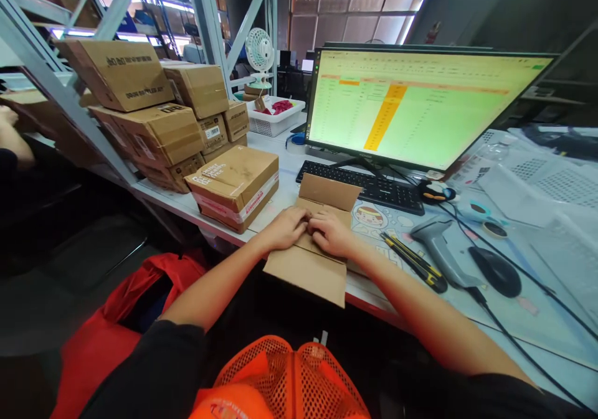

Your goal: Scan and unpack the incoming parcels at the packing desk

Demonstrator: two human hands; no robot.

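A small brown cardboard box point(306, 274) lies at the table's front edge, with one flap up at the far side and another reaching out over the edge toward me. My left hand point(287, 227) bends its fingers over the left part of the box's middle. Close against it, my right hand point(331, 232) has its fingers curled on the same middle panels. The fingertips of both hands meet there, and what lies under them is hidden. To the left, apart from my hands, sits a taped carton point(233, 182).
Several cartons point(154, 136) are stacked at the left by a metal rack. Behind the box are a keyboard point(364, 188) and monitor point(411, 108). A yellow-black utility knife point(413, 260), barcode scanner point(443, 254) and mouse point(495, 271) lie to the right. A white basket point(275, 120) stands behind.
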